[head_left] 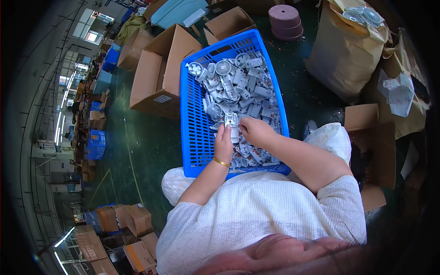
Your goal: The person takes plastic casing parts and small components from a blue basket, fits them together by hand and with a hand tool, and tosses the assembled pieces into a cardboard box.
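Observation:
A blue plastic crate (195, 123) rests in front of me, filled with several white small fan parts (238, 82). Over its near half, my left hand (223, 143) and my right hand (256, 131) together hold one white fan part (232, 123). My left fingers pinch its lower side. The right fingers grip it from the right. A gold bangle sits on my left wrist. Both forearms come up from the lower edge over my white knitted top.
Open cardboard boxes (158, 73) stand left of and behind the crate on the green floor. A large brown paper sack (343, 55) holding more fan parts stands at right, with another cardboard box (373, 137) beside it. A maroon round stool (285, 20) sits behind. More boxes lie at lower left.

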{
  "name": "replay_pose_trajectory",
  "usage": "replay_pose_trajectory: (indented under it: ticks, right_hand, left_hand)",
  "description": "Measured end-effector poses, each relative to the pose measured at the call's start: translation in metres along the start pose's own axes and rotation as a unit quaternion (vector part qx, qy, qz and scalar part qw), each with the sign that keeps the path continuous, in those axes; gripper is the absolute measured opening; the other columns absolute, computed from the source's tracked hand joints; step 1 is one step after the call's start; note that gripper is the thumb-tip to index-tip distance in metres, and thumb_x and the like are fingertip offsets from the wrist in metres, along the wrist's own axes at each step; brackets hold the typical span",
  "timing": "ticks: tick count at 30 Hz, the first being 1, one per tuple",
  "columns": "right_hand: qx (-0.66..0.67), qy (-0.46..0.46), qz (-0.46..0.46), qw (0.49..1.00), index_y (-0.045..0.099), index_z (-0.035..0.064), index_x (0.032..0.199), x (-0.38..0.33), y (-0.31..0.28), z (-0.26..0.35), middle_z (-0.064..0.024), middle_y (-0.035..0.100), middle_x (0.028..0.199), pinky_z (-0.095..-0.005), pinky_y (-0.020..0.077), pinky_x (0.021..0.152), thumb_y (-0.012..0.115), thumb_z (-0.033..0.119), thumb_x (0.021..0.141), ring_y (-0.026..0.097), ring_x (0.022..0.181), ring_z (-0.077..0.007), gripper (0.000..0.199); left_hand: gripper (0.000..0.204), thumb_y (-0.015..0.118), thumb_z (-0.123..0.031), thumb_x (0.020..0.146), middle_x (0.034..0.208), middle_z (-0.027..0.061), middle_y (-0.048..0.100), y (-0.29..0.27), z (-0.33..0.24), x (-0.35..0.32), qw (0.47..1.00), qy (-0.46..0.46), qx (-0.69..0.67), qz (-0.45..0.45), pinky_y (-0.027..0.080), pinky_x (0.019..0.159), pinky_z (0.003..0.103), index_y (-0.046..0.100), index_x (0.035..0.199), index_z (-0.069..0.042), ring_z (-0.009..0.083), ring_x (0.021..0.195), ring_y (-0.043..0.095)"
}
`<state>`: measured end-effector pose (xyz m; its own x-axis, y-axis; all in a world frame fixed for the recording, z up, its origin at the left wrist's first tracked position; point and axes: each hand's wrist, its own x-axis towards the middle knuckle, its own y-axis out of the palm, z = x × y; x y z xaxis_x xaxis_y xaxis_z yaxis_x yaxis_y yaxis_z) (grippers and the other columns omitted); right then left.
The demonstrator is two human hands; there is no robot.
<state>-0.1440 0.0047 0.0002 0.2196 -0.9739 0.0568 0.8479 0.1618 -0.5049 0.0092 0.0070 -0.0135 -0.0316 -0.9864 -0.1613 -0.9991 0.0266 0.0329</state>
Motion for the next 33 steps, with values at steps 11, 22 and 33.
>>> replay_pose_trajectory:
  ticks: [11, 22, 33]
  right_hand:
    - [0.020, 0.041, 0.042, 0.998, 0.054, 0.0024, 0.087, 0.005, 0.002, 0.001, -0.0179, 0.058, 0.082, -0.0414, 0.0435, 0.067, 0.047, 0.016, 0.082, 0.055, 0.078, -0.0350, 0.017]
    - [0.018, 0.006, 0.037, 0.999, 0.054, 0.0020, 0.083, 0.006, -0.002, 0.001, -0.0183, 0.058, 0.076, -0.0428, 0.0431, 0.064, 0.046, 0.017, 0.081, 0.056, 0.074, -0.0349, 0.017]
    - [0.018, 0.032, 0.032, 0.999, 0.053, 0.0013, 0.085, 0.003, 0.000, 0.003, -0.0182, 0.057, 0.079, -0.0413, 0.0430, 0.066, 0.047, 0.016, 0.081, 0.055, 0.076, -0.0352, 0.016]
  left_hand:
    - [0.032, 0.034, -0.031, 0.093, 0.073, 0.0053, 0.056, 0.011, -0.014, -0.011, 0.996, -0.046, -0.062, -0.051, 0.042, 0.051, 0.022, 0.050, 0.099, -0.004, 0.0111, 0.058, 0.052]
    - [0.035, 0.034, -0.032, 0.093, 0.076, 0.0049, 0.057, 0.000, 0.007, -0.002, 0.998, 0.002, 0.007, -0.065, 0.042, 0.054, 0.022, 0.049, 0.105, -0.002, 0.0110, 0.059, 0.052]
    - [0.035, 0.032, -0.031, 0.093, 0.078, 0.0059, 0.058, 0.011, -0.012, -0.012, 0.999, -0.010, -0.020, -0.040, 0.043, 0.053, 0.022, 0.046, 0.110, -0.004, 0.0110, 0.059, 0.053]
